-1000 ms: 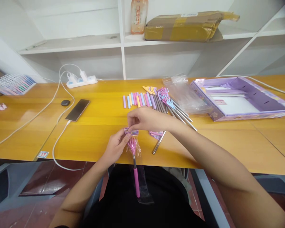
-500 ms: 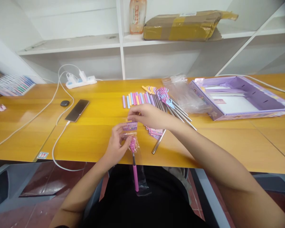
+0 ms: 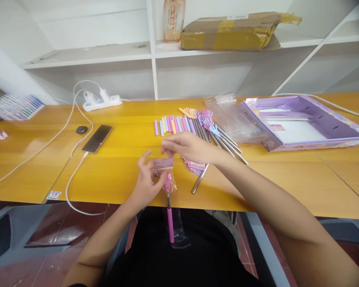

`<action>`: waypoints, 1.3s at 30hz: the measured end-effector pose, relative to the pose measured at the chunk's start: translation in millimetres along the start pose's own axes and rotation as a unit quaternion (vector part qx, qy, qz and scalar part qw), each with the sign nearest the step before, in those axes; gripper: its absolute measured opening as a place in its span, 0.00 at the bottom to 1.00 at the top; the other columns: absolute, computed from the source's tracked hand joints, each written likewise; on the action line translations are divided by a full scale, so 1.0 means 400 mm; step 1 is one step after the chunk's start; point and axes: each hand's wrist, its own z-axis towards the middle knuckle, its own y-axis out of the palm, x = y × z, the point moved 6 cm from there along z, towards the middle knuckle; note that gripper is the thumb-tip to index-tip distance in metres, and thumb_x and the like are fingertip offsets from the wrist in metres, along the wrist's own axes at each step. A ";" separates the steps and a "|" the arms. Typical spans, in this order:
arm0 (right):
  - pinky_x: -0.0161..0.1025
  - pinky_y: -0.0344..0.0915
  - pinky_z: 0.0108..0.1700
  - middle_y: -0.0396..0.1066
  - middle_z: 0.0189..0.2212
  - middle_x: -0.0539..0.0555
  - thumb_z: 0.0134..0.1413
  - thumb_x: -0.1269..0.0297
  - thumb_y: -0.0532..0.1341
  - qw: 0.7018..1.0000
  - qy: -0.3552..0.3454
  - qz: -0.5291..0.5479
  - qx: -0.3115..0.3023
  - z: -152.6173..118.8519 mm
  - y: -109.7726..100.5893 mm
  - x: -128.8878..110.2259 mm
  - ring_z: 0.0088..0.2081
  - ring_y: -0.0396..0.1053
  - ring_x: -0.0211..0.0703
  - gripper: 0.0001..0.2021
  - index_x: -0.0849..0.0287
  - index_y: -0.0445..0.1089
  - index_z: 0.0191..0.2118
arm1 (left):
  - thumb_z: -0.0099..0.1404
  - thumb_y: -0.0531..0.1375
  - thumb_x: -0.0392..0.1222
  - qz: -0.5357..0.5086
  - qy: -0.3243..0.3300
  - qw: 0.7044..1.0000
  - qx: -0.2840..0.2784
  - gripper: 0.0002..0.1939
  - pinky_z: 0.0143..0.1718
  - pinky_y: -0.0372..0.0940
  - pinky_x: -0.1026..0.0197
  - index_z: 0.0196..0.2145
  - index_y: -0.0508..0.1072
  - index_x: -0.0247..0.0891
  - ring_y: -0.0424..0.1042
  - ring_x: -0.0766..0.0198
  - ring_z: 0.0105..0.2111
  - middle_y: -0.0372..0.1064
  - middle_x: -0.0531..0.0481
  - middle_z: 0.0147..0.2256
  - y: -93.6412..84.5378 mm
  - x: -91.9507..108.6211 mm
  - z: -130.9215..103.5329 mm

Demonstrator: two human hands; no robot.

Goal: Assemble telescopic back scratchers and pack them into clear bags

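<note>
My left hand [image 3: 145, 181] pinches the top of a clear plastic bag [image 3: 179, 229] between thumb and fingers, its index finger raised. Inside the bag is a pink back scratcher [image 3: 170, 223] with a hand-shaped head, hanging past the table edge toward my lap. A purple printed card [image 3: 164, 163] sits at the bag's top, by my left fingers. My right hand [image 3: 181, 145] hovers just above the card with thumb and fingertips pressed together; whatever they hold is too small to make out. Beneath my right wrist lie more printed cards [image 3: 196, 166].
Coloured handles [image 3: 170, 124], metal rods [image 3: 227, 141] and hand-shaped heads [image 3: 208, 119] lie beyond my right hand. Clear bags [image 3: 233, 119] and a purple box [image 3: 305, 143] are at right. At left are a phone [image 3: 97, 139], cables, and a power strip [image 3: 102, 103].
The card and bag top have shifted slightly down, away from my right fingertips. My left index finger has lifted off the card. My right hand has barely moved.
</note>
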 end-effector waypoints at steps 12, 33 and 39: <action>0.39 0.51 0.36 0.71 0.27 0.47 0.65 0.64 0.73 0.982 0.058 -0.162 -0.075 -0.015 0.053 0.024 0.30 0.63 0.37 0.12 0.59 0.73 0.32 | 0.80 0.62 0.54 0.071 -0.033 0.997 0.000 0.18 0.53 0.75 0.53 0.59 0.71 0.40 0.84 0.54 0.51 0.81 0.39 0.56 -0.019 0.008 0.003; 0.37 0.68 0.36 0.78 0.39 0.51 0.65 0.51 0.72 0.965 0.177 0.180 -0.078 -0.245 0.243 0.055 0.36 0.75 0.42 0.16 0.56 0.73 0.47 | 0.69 0.74 0.52 -0.086 -0.067 0.993 0.052 0.28 0.28 0.74 0.64 0.57 0.69 0.39 0.78 0.66 0.26 0.81 0.50 0.37 -0.032 0.018 0.009; 0.41 0.70 0.42 0.79 0.36 0.53 0.72 0.53 0.63 0.983 0.171 0.060 0.037 -0.330 0.073 0.038 0.36 0.76 0.46 0.10 0.54 0.73 0.43 | 0.76 0.66 0.61 -0.185 -0.034 0.981 -0.051 0.32 0.36 0.78 0.56 0.66 0.60 0.43 0.84 0.58 0.34 0.82 0.42 0.48 -0.009 0.018 0.012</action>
